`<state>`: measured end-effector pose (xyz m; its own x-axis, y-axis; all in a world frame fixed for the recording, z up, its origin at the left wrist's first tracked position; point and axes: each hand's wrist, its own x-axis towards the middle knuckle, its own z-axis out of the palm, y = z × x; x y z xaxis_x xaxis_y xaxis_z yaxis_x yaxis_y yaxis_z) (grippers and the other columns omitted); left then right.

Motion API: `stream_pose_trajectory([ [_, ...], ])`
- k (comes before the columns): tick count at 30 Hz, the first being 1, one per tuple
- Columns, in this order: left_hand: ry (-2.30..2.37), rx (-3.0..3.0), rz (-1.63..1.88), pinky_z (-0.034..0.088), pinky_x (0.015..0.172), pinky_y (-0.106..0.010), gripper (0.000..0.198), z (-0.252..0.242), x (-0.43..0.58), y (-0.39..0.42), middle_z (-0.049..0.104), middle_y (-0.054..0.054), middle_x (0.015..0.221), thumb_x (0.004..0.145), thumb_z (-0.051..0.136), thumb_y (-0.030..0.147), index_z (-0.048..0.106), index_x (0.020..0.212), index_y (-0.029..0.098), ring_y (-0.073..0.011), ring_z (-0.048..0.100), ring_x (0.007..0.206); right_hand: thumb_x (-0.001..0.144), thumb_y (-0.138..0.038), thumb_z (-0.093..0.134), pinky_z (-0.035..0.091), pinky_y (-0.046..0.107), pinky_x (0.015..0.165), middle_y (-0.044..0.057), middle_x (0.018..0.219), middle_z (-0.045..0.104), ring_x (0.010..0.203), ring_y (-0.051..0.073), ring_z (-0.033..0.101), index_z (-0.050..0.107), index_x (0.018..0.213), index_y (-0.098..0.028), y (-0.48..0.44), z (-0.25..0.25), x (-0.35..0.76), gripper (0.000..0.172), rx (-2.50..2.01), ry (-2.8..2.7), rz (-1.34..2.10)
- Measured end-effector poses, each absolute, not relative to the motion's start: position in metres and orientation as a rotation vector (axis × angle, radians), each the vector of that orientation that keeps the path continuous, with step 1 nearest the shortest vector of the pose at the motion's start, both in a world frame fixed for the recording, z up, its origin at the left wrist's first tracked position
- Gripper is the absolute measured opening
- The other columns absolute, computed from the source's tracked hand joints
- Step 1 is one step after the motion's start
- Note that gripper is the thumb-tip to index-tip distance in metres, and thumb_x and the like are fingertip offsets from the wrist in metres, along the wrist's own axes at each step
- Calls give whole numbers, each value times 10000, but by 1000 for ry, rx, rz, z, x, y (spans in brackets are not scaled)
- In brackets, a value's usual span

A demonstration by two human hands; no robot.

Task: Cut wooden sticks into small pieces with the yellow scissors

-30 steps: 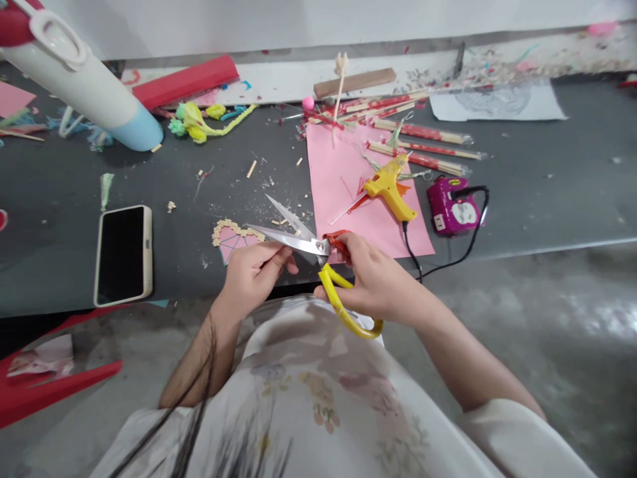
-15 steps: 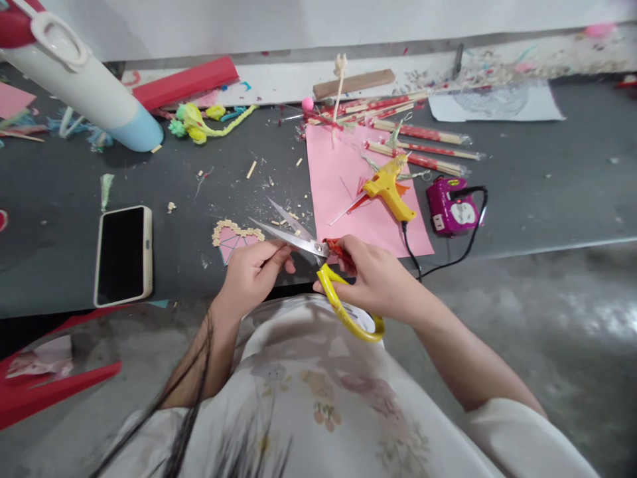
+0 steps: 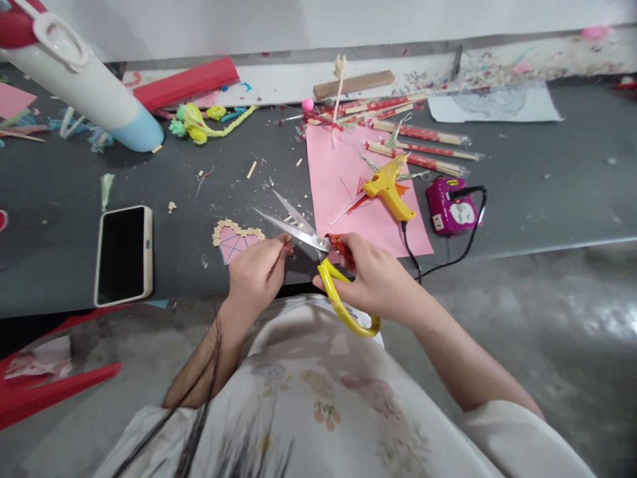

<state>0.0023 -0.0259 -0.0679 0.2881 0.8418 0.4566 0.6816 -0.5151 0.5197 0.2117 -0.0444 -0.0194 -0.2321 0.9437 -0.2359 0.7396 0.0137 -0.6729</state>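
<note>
My right hand (image 3: 373, 272) grips a pair of scissors (image 3: 343, 302) with yellow and red handles; their blades are spread and point left. Closed at the blades' lower side is my left hand (image 3: 259, 269), its thumb and fingers pinched together near the lower blade. Whatever it pinches is too small or hidden to make out. Just beyond the left hand lies a pink paper heart (image 3: 233, 244), edged along the top with small pale wooden bits and crossed by dark lines; the hand covers part of it. Short cut stick pieces (image 3: 291, 218) are scattered behind the blades.
A yellow glue gun (image 3: 391, 189) rests on pink paper (image 3: 323, 166), its cord running to a purple box (image 3: 452, 209). Wrapped chopsticks (image 3: 423, 133) lie behind. On the left are a phone (image 3: 124, 255) and a tall bottle (image 3: 109, 99).
The scissors have shifted slightly right and down at the blades. My left hand has turned and moved a little right, its fingers more tucked in.
</note>
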Motion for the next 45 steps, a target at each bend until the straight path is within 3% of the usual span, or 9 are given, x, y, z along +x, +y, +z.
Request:
stream_pose_trajectory([
  [5, 1442, 2178, 934, 440, 595, -211, 339, -59, 2, -27, 661, -12, 590, 957, 467, 301, 713, 755, 184, -109, 608, 582, 788, -489, 645, 479, 381, 778, 109, 988, 628, 948, 279, 622, 449, 1066, -186, -45, -18, 213, 455, -1625, -2101, 971],
  [13, 1348, 1870, 834, 375, 468, -200, 403, -46, 0, -25, 576, 32, 456, 947, 484, 406, 708, 700, 179, -78, 504, 415, 778, -536, 646, 487, 416, 781, 127, 1014, 612, 965, 303, 605, 446, 1099, -178, -46, -14, 216, 521, -1620, -2134, 1014],
  [19, 1331, 1859, 827, 376, 461, -200, 385, -46, -2, -26, 579, 30, 453, 941, 493, 392, 695, 687, 184, -84, 516, 427, 759, -495, 679, 478, 342, 714, 109, 1015, 623, 870, 238, 626, 452, 1132, -173, -46, -14, 219, 543, -1579, -2106, 1036],
  [27, 1353, 1956, 860, 425, 542, -200, 343, -46, -4, -25, 619, 14, 501, 928, 509, 317, 704, 675, 193, -109, 608, 550, 751, -495, 657, 353, 255, 557, 3, 744, 587, 641, 150, 542, 406, 822, -213, -42, -14, 217, 384, -1658, -2101, 1032],
  [32, 1354, 2053, 869, 419, 536, -192, 341, -51, -3, -25, 642, 8, 539, 939, 494, 302, 705, 702, 177, -93, 587, 527, 738, -479, 664, 323, 250, 532, -22, 669, 547, 574, 136, 501, 386, 787, -219, -43, -13, 215, 385, -1741, -2105, 1007],
  [36, 1385, 2057, 869, 421, 536, -192, 356, -53, -3, -26, 644, 5, 539, 946, 483, 310, 702, 700, 173, -92, 576, 517, 773, -447, 654, 399, 267, 601, 19, 782, 604, 676, 166, 570, 470, 923, -183, -44, -17, 217, 355, -1694, -2091, 1035],
  [40, 1363, 1955, 852, 411, 499, -190, 355, -49, -3, -25, 664, -2, 565, 943, 495, 346, 710, 723, 168, -79, 535, 474, 762, -536, 684, 465, 306, 708, 93, 986, 625, 855, 218, 620, 466, 1135, -151, -45, -18, 220, 579, -1591, -2111, 1060],
  [45, 1110, 1478, 808, 309, 348, -189, 384, -51, -5, -22, 660, -20, 579, 918, 524, 471, 722, 855, 148, -50, 399, 348, 697, -607, 725, 497, 355, 786, 136, 1105, 601, 957, 258, 625, 447, 1178, -146, -45, -14, 222, 721, -1556, -2142, 1086],
])
